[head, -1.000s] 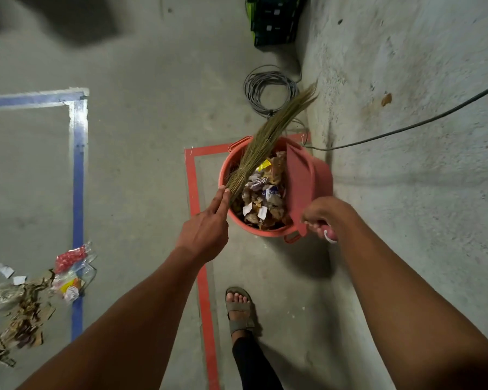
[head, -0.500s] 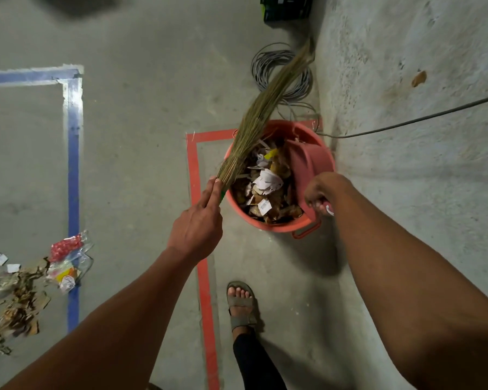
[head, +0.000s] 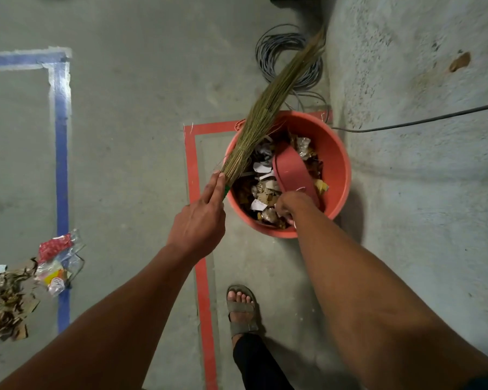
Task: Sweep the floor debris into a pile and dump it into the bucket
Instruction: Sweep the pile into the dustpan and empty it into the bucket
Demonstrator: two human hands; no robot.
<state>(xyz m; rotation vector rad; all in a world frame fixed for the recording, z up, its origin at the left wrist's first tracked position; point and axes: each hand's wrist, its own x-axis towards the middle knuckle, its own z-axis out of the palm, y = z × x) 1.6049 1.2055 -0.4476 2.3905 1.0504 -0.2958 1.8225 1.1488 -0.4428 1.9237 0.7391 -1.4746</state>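
While the left hand (head: 199, 220) grips the broom (head: 268, 114) over the bucket (head: 335, 164) rim, the right hand (head: 289, 205) holds the dustpan (head: 292, 171) tilted inside it; leftover debris (head: 26, 291) lies well left of both hands; coiled cable (head: 288, 57) sits beyond.

Bare utility or storage space, unfinished: rough concrete floor (head: 141, 114), raw concrete wall (head: 423, 192), blue tape (head: 61, 164) and red tape (head: 202, 277) zone outlines, cable coil (head: 279, 49) by wall, loose black cable (head: 434, 119).
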